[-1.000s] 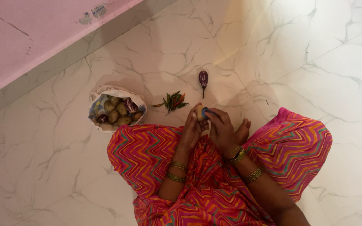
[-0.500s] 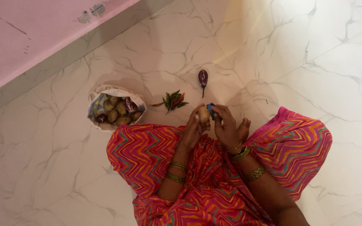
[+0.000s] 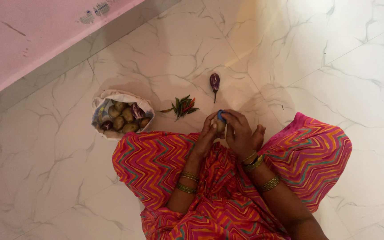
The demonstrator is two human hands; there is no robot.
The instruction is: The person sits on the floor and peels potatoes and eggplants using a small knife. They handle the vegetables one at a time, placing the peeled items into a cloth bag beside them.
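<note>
I sit cross-legged on a marble floor in a pink zigzag-patterned dress. My left hand [image 3: 206,135] grips a small brown potato [image 3: 219,125] in front of my lap. My right hand [image 3: 238,133] holds a blue-handled peeler [image 3: 221,115] against the top of the potato. Both wrists carry gold bangles. The potato is mostly hidden by my fingers.
A white cloth bag [image 3: 107,98] with several potatoes and small purple eggplants lies on the floor at the left. A small heap of green and red chillies [image 3: 183,106] lies beyond my hands, with a single purple eggplant [image 3: 214,82] farther off. A pink wall [image 3: 32,40] runs along the upper left.
The right hand has shifted the peeler over the potato, from its right side to its top. The left hand has turned the potato slightly. A foot at the far right edge is out of view.
</note>
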